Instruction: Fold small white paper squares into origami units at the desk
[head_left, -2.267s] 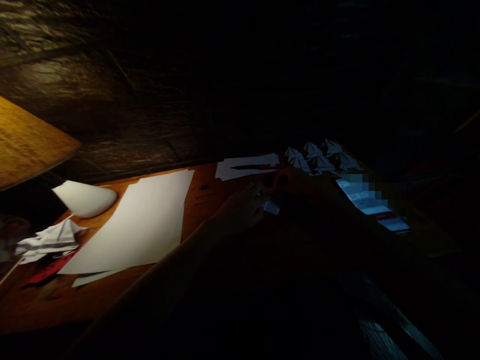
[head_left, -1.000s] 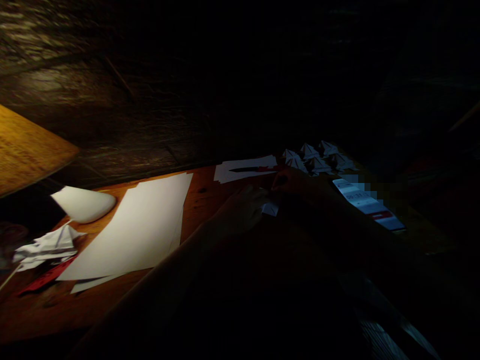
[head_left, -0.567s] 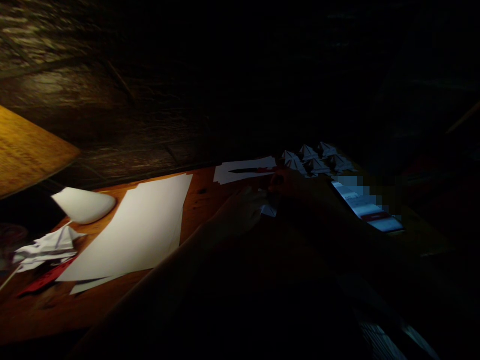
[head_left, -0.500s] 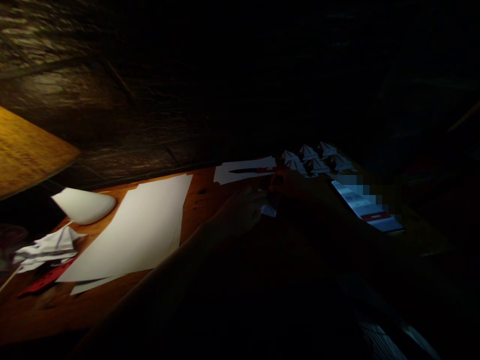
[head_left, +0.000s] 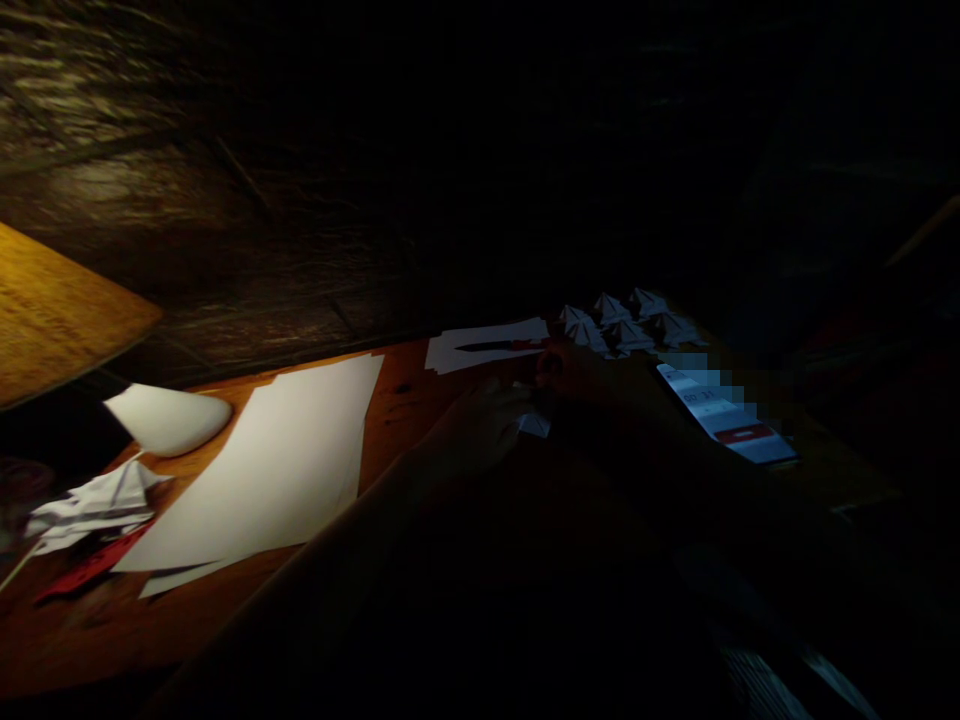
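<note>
In deep shadow near the middle of the table, my left hand [head_left: 484, 425] is closed on a small folded piece of paper [head_left: 534, 424]. My right hand [head_left: 574, 370] is at the far side of that paper, its fingers curled together and very dark; the paper's upper part is hidden by the fingers. Just beyond the hands lies a knife [head_left: 491, 346] with a dark blade and reddish handle, resting on a small stack of white paper [head_left: 450, 352]. Several folded paper shapes [head_left: 622, 334] with pointed tops stand in rows behind my right hand.
A lit phone [head_left: 724, 415] lies right of my right arm. Large white sheets [head_left: 277, 460] cover the table's left part. Beyond them are a curled white piece [head_left: 169, 420], crumpled striped paper [head_left: 101, 505] and a red object [head_left: 94, 567]. A wooden board [head_left: 67, 310] juts in at left.
The view has shifted slightly. Both hands stay together at the small folded paper, with only slight finger movement. The other things lie as before.
</note>
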